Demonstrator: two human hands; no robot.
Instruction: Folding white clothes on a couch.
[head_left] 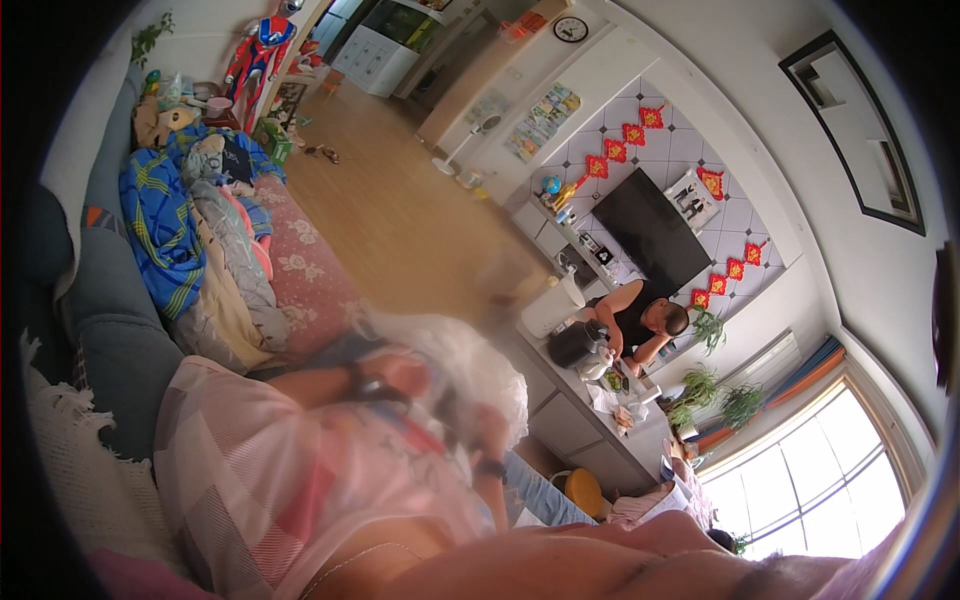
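At the centre of the frame, blurred, the left hand [400,375] and right hand [492,425] clutch a thin translucent plastic bag [455,365], bunched just above a pink-checked cloth [250,470] at lower left.

A flat television screen [652,230], rectangular, black and unlit, hangs on the tiled wall at centre right, above a low white cabinet. Red hanging ornaments run along its upper and right sides.

A poster [543,120], rectangular with many small coloured panels, is fixed to the white wall left of the tiles, below a round wall clock.

A small framed picture [690,197], white with dark figures, sits just beside the screen's upper right corner.

A translucent plastic bag [455,372], whitish and blurred, lies in the foreground between the two hands; its contents cannot be made out.

Small packages on the bench [560,390] by the seated person are too small to tell apart.
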